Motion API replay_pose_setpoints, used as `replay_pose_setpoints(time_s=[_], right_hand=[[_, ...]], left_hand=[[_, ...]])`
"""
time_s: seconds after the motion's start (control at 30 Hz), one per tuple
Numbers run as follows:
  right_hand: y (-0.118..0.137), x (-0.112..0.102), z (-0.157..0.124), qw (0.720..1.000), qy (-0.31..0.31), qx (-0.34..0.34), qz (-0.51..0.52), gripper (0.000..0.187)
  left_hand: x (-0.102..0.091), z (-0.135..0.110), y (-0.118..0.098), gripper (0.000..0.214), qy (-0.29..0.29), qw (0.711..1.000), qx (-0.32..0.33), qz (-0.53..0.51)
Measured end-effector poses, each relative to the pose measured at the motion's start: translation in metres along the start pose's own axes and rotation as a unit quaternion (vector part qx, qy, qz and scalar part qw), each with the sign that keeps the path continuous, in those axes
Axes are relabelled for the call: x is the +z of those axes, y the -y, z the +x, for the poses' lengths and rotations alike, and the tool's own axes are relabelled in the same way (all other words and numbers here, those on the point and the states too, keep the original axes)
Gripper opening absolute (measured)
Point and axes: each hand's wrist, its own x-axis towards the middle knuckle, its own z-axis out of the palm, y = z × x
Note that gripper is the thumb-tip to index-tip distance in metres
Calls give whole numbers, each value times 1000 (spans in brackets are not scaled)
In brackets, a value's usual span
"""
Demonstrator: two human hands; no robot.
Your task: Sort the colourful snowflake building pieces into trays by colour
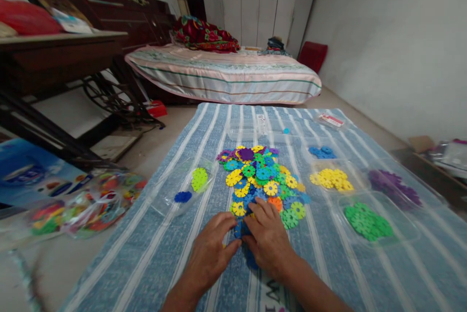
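A heap of flower-shaped plastic interlocking discs point(263, 172) in yellow, green, blue, purple and orange lies on a striped cloth. At its near edge my left hand point(213, 248) has thumb and forefinger closed around blue discs point(238, 228). My right hand point(270, 236) faces it, fingers bent over the same blue discs and the heap's front, thumb close to the left thumb. Its fingertips partly hide what it grips. Below the hands another blue disc point(251, 259) lies on the cloth.
Clear containers at right hold yellow discs point(332, 179), green discs point(368, 222), purple discs point(394, 188) and blue discs point(321, 152). A left tray point(164, 190) holds lime and dark blue pieces. A long clear box point(241, 129) stands behind the heap. Beyond is a bed point(226, 73).
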Motion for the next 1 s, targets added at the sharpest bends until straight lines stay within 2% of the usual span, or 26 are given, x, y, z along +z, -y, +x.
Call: replay_pose_setpoints(time_s=[0.1,0.3,0.47,0.6,0.7,0.8,0.87,0.93,1.0], right_hand=[[2,0,-1,1000,-9,1,4,25],[2,5,-5,997,-71,-25,30,25],[0,-2,-2,990,-110,4,89,12],[-18,-30,14,989,-120,6,86,8],[-54,-67,38,988,-155,-8,-25,12],[-98,-109,63,962,-219,20,-162,14],[-117,-128,72,936,-267,66,-218,11],[-121,-134,71,926,-289,83,-229,10],[-111,-125,61,941,-271,56,-195,11]], left_hand=[[-2,0,-1,22,2,1000,3,-5],[-3,0,-2,20,4,1000,11,-9],[-1,0,2,19,-4,1000,18,6],[-2,1,2,21,1,1000,27,12],[-4,2,0,15,-4,1000,23,8],[-6,3,-2,13,-6,1000,22,6],[-5,4,-3,12,-4,1000,21,4],[-5,4,-4,13,0,1000,18,-1],[-4,4,-5,13,6,1000,10,-7]])
